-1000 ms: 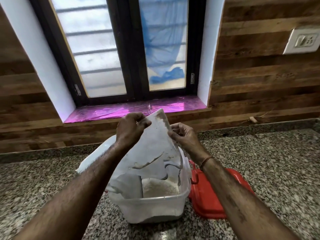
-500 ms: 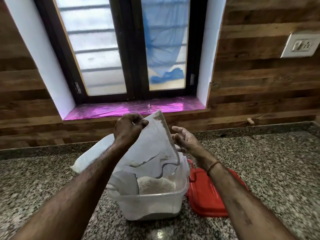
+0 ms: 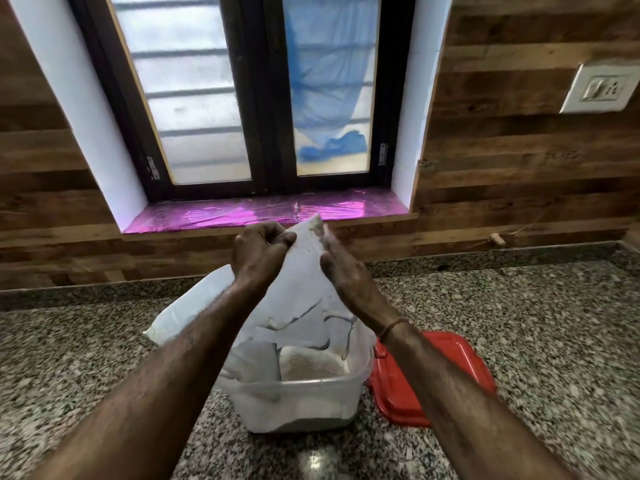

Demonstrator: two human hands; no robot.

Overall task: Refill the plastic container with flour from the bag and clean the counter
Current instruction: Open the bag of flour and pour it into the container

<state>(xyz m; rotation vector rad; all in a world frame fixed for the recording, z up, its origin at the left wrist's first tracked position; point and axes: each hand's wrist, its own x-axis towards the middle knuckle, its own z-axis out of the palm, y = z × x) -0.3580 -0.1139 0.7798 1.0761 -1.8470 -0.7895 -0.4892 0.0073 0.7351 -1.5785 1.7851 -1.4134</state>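
A clear plastic container (image 3: 298, 401) stands on the granite counter (image 3: 519, 323) with white flour (image 3: 311, 365) inside. An upturned white flour bag (image 3: 304, 282) hangs with its mouth down in the container. My left hand (image 3: 258, 252) grips the bag's raised bottom edge with curled fingers. Against the bag's right side lies my right hand (image 3: 341, 268), fingers straight and flat on it, slightly blurred. The bag's lower part hides some of the flour.
A red lid (image 3: 426, 375) lies flat on the counter right beside the container. Behind runs a wood-panelled wall with a window and a pink foil-covered sill (image 3: 263, 211). A wall socket (image 3: 599, 88) is at upper right.
My right hand let go of the bag's right edge, opened, and now lies flat against the bag's side. The left hand keeps its grip at the top.
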